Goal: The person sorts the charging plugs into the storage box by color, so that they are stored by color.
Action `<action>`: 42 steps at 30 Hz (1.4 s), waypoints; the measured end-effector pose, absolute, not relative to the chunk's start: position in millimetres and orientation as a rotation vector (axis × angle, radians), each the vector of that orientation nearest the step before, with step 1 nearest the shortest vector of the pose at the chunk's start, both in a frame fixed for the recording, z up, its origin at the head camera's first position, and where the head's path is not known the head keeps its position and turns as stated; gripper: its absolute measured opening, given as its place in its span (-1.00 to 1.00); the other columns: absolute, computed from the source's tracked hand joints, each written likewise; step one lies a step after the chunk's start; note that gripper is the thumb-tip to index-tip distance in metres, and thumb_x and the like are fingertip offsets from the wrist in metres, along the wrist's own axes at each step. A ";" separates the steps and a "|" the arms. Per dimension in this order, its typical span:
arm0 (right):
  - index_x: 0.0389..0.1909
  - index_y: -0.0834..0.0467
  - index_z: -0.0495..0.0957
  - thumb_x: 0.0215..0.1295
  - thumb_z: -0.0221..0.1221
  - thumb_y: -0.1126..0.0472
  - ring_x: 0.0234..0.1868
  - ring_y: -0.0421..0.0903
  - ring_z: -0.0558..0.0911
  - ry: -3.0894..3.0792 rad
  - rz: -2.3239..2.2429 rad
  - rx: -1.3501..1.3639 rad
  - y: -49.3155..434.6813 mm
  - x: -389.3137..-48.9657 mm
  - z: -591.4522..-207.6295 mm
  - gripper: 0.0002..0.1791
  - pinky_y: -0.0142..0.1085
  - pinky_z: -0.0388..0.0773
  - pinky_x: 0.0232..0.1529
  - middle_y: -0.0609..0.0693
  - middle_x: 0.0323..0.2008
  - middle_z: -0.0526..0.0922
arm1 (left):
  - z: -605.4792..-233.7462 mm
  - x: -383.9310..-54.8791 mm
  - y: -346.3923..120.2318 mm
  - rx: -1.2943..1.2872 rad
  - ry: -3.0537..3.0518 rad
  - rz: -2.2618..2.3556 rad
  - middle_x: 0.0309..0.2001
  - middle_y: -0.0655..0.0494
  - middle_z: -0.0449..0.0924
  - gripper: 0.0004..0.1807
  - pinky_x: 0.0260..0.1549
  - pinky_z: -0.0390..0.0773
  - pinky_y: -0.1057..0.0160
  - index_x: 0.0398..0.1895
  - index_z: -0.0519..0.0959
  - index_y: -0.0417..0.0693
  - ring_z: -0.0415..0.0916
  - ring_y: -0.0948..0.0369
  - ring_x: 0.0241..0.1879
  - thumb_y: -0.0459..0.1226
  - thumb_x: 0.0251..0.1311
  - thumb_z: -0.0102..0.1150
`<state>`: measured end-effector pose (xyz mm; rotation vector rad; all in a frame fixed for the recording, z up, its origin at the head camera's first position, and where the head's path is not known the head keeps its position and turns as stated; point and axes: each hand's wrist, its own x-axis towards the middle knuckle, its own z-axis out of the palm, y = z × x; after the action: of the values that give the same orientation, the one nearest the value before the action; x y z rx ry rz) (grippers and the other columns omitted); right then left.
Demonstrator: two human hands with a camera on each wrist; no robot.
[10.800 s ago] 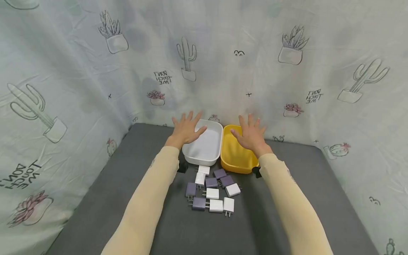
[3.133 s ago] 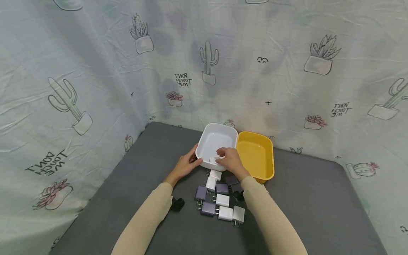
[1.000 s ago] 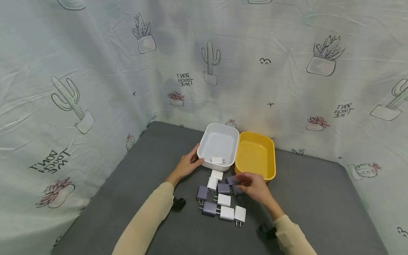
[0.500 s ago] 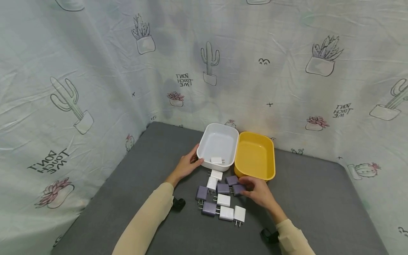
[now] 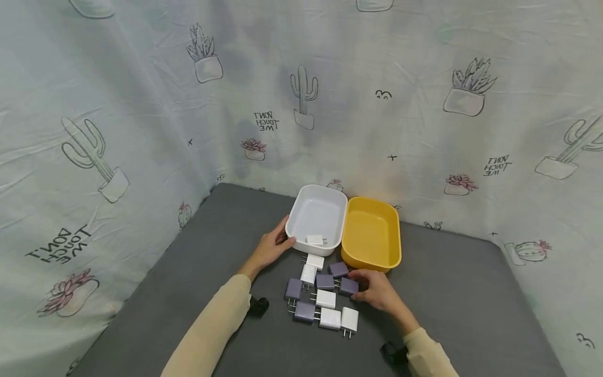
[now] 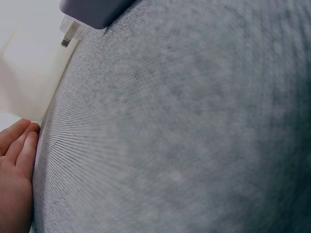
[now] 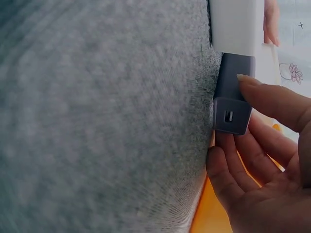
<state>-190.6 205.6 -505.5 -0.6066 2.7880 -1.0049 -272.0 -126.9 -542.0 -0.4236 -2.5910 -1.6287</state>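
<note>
My left hand (image 5: 269,250) rests against the left side and front corner of the white tray (image 5: 301,209); its fingers (image 6: 20,141) look fairly straight there in the left wrist view. Inside that tray, near the front, lies one white charger (image 5: 314,240), prongs pointing right. With thumb and fingers, my right hand (image 5: 377,291) pinches a purple charger (image 5: 349,286) on the table, just in front of the yellow tray (image 5: 398,230). In the right wrist view the thumb lies on this charger's side, and its USB port (image 7: 229,116) faces the camera.
Several more white and purple chargers lie close together on the grey table (image 5: 447,293), among them a purple one (image 5: 338,269) behind the held one and a white one (image 5: 349,319) at the front right. A patterned curtain (image 5: 348,115) stands behind the trays.
Earlier both hands were spread above the trays. The right hand then set a white charger into the white tray and moved to the purple charger. The left hand has stayed at the white tray.
</note>
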 end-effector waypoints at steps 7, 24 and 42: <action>-0.12 0.16 0.66 -0.17 0.49 0.36 -0.14 -0.06 0.68 2.803 -1.026 -0.633 206.2 -187.5 -502.5 -0.53 -0.21 0.65 -0.09 0.01 -0.15 0.72 | -542.2 -272.3 -126.6 -0.448 -2.601 -1.612 0.42 -0.10 0.27 -0.13 0.29 0.44 0.06 0.56 0.01 0.05 0.40 0.01 0.32 -0.05 0.29 0.22; 0.05 0.23 0.59 -0.02 0.44 0.41 -0.01 0.07 0.67 2.680 -1.487 -0.429 200.5 -187.8 -473.4 -0.47 -0.05 0.63 0.07 0.16 0.00 0.67 | -541.4 -273.1 -127.7 -0.443 -2.590 -1.617 0.42 -0.08 0.28 -0.14 0.30 0.43 0.08 0.56 0.01 0.05 0.40 0.03 0.33 -0.09 0.30 0.22; 0.18 0.18 0.52 0.18 0.36 0.21 0.11 0.09 0.59 2.758 -1.475 0.036 204.7 -215.9 -466.6 -0.48 -0.02 0.56 0.21 0.16 0.13 0.60 | -542.8 -273.5 -129.0 -0.448 -2.599 -1.613 0.44 -0.04 0.25 -0.13 0.32 0.41 0.09 0.57 -0.01 0.05 0.37 0.06 0.35 -0.06 0.30 0.21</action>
<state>-215.9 204.7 -466.6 0.0357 2.7585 -1.4750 -273.5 -129.0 -542.8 -0.4477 -2.5990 -1.6126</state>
